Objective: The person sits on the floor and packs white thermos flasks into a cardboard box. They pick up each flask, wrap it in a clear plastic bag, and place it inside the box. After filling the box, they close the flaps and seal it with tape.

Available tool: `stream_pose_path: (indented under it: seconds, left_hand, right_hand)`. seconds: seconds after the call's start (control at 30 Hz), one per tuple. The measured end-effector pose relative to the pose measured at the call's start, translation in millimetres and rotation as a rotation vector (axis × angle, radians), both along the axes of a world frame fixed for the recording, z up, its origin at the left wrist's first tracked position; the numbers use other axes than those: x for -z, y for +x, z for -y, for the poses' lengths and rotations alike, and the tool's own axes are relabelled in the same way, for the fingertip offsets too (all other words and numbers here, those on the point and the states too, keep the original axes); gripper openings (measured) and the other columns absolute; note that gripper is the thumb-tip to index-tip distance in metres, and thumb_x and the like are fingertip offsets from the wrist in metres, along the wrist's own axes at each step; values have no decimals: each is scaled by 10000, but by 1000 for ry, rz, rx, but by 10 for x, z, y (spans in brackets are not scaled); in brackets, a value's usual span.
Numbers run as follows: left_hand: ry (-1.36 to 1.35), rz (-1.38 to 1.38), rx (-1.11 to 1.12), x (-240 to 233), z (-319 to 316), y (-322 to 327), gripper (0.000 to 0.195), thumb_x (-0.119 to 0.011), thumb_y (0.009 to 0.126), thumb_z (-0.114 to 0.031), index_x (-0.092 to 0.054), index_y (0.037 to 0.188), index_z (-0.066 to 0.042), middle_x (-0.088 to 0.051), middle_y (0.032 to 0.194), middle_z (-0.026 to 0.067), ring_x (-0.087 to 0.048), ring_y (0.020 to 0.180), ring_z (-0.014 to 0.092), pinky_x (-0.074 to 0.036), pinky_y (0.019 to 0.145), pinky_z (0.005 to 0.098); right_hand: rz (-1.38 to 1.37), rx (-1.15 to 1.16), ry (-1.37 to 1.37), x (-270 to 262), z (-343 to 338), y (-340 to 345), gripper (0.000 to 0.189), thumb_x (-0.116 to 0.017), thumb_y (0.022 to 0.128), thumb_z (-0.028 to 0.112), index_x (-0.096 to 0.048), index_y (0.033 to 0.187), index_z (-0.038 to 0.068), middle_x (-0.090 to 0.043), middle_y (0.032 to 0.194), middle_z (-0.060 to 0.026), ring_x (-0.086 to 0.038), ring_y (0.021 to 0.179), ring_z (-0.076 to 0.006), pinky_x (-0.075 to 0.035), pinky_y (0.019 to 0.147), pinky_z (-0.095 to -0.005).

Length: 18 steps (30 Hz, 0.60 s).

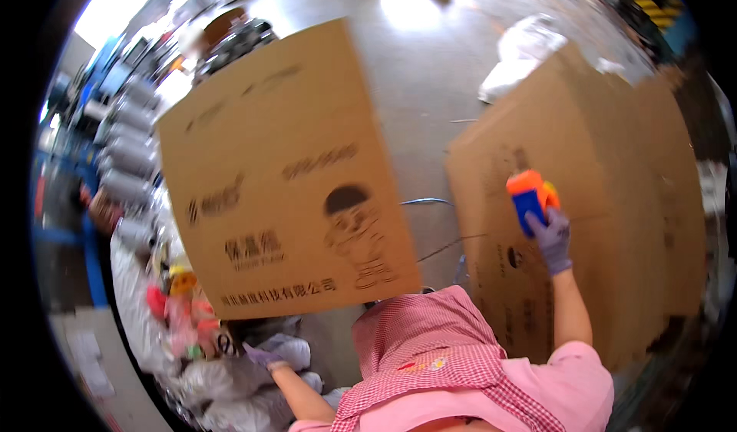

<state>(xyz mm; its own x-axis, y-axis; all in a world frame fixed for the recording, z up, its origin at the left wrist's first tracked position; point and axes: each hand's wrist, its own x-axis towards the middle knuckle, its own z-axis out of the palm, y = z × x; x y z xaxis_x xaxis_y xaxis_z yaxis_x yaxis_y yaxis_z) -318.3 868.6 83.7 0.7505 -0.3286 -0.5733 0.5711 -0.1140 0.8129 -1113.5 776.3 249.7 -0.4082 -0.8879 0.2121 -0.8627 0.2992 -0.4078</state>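
My right hand (pixel 553 241), in a thin purple glove, grips an orange and blue plastic tool (pixel 528 202) that looks like a hand-held tape dispenser. It is over the side of a large brown cardboard carton (pixel 530 161) on the right. My left hand (pixel 265 357), gloved alike, is low on the left beside clear plastic bags (pixel 224 377); its fingers are blurred and partly hidden. Just beyond it is the near edge of another big cardboard carton (pixel 270 202), printed with a cartoon child and writing.
Grey cylinders (pixel 129 156) line the left side, with colourful plastic pieces (pixel 184 311) below them. A white plastic bag (pixel 521 52) lies on the grey floor (pixel 409 86) beyond the right carton. Blue cord (pixel 429 200) runs across the gap between the cartons.
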Motion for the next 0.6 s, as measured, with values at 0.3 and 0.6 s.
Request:
stream_pose_path:
  seconds: [0.3, 0.6]
  left_hand:
    - [83, -622, 401, 515, 1018, -2684, 807, -319, 863, -780, -384, 1442, -221, -352, 1539, 74, -260, 1440, 316, -142, 1134, 638]
    - [277, -407, 227, 1359, 2195, -3125, 379, -618, 882, -263, -541, 1232, -141, -603, 1204, 132, -606, 1064, 352, -479, 835, 636]
  right_hand:
    - [-605, 571, 238, 293, -1100, -2980, 553, -569, 911, 475, -604, 1181, -6, -679, 1093, -222, -653, 984, -388, -508, 845, -484]
    - [-829, 443, -99, 91, 553, -2511, 772, -706, 828, 488, -461, 1401, 32, -452, 1449, -214, -416, 1329, -428, -359, 1064, -570]
